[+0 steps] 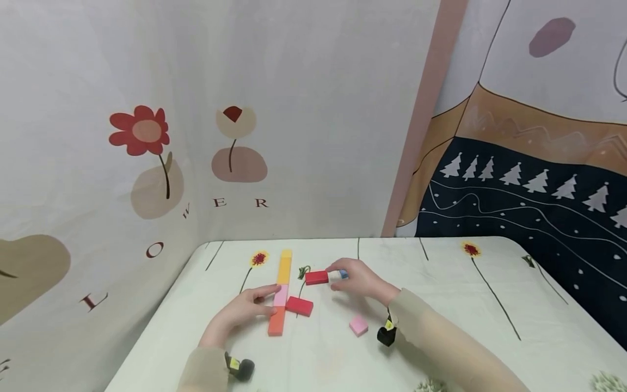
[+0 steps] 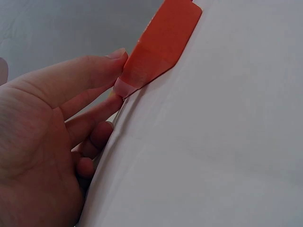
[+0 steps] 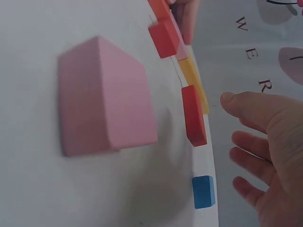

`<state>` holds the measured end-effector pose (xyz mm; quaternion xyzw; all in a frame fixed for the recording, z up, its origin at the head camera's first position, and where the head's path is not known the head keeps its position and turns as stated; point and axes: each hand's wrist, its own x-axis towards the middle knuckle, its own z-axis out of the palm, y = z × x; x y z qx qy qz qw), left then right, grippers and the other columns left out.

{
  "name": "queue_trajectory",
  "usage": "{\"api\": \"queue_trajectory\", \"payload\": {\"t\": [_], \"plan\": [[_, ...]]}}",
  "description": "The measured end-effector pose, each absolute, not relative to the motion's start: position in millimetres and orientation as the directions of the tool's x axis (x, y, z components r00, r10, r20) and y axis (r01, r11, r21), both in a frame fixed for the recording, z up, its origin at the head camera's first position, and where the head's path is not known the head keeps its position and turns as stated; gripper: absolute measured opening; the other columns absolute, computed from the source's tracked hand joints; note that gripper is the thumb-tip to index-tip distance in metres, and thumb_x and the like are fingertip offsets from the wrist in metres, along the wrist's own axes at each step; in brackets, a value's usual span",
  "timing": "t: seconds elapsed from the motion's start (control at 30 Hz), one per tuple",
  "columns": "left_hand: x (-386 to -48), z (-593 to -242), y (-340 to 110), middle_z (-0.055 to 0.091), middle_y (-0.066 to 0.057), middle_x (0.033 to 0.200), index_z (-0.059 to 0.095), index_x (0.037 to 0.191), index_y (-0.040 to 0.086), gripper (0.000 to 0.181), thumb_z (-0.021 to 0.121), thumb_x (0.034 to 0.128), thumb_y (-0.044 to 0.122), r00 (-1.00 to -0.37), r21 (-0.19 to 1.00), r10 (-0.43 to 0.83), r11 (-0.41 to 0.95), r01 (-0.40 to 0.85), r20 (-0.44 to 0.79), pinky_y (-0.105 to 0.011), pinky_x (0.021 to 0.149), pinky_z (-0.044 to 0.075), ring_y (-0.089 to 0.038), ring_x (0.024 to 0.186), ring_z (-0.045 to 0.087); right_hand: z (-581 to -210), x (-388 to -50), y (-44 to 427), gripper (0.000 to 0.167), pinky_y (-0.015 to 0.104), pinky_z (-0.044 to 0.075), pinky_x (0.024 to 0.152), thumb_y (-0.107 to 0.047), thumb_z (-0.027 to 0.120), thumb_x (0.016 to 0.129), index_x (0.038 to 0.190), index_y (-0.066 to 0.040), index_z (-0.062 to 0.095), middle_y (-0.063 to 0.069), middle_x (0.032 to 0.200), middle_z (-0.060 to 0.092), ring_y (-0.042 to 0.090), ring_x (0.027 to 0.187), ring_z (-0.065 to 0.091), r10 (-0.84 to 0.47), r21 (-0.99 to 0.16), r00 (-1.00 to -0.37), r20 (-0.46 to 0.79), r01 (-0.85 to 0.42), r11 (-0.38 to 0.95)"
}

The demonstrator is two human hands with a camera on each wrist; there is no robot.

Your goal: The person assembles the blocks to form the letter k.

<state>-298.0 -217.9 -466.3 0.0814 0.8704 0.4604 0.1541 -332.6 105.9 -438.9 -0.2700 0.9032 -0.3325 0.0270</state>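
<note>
My left hand point(image 1: 245, 309) lies along the left side of a straight row of blocks. Its thumb and index fingertips touch the row around the pink block point(image 1: 281, 295) and the orange block point(image 1: 276, 321); yellow blocks point(image 1: 284, 270) continue the row at the far end. In the left wrist view the thumb tip meets the orange block point(image 2: 163, 40). Spread over the table, my right hand point(image 1: 360, 280) is nearest a red block point(image 1: 316, 277) and a blue block point(image 1: 343, 274), which its fingers partly cover. The right wrist view shows nothing between its fingers.
A second red block point(image 1: 299, 306) lies at a slant just right of the row. A loose pink block point(image 1: 358, 325) sits nearer me, below the right hand. Printed cloth wall point(image 1: 313, 163) rises behind the white tablecloth point(image 1: 431, 305).
</note>
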Motion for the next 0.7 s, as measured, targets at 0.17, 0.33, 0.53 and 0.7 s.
{"api": "queue_trajectory", "payload": {"t": [0.17,0.33,0.53,0.7], "plan": [[-299,-467,-218,0.048,-0.001,0.146,0.060,0.133,0.034,0.059,0.081,0.0771,0.035,-0.939,0.830,0.288,0.557,0.007,-0.186,-0.064,0.108,0.024,-0.035,0.139,0.032,-443,-349,97,0.037,0.041,0.045,0.100,-0.019,0.076,0.084,0.120,-0.015,0.068,-0.001,0.121,0.063,0.020,0.117,0.054,-0.532,-0.548,-0.838,0.126,-0.505,0.667],[-300,-467,-219,0.048,-0.001,0.146,0.060,0.133,0.035,0.060,0.081,0.0768,0.035,-0.941,0.829,0.282,0.559,0.004,-0.186,-0.065,0.108,0.023,-0.035,0.139,0.031,-447,-360,88,0.040,0.040,0.043,0.102,-0.020,0.077,0.084,0.122,-0.013,0.068,0.002,0.123,0.063,0.021,0.118,0.055,-0.552,-0.490,-0.828,0.098,-0.523,0.697],[-299,-467,-218,0.048,-0.003,0.145,0.059,0.134,0.035,0.060,0.080,0.0779,0.035,-0.938,0.823,0.274,0.568,-0.018,-0.210,-0.066,0.105,0.026,-0.035,0.137,0.034,-448,-368,82,0.037,0.039,0.043,0.102,-0.015,0.077,0.083,0.120,-0.011,0.068,0.003,0.120,0.065,0.021,0.118,0.056,-0.565,-0.469,-0.821,0.080,-0.531,0.706],[-299,-468,-218,0.048,-0.003,0.145,0.060,0.133,0.035,0.059,0.080,0.0780,0.034,-0.940,0.824,0.273,0.567,-0.012,-0.202,-0.066,0.105,0.027,-0.034,0.137,0.034,-447,-372,80,0.036,0.038,0.046,0.099,-0.010,0.076,0.083,0.118,-0.008,0.069,0.003,0.117,0.067,0.021,0.113,0.058,-0.579,-0.470,-0.812,0.072,-0.539,0.698]]}}
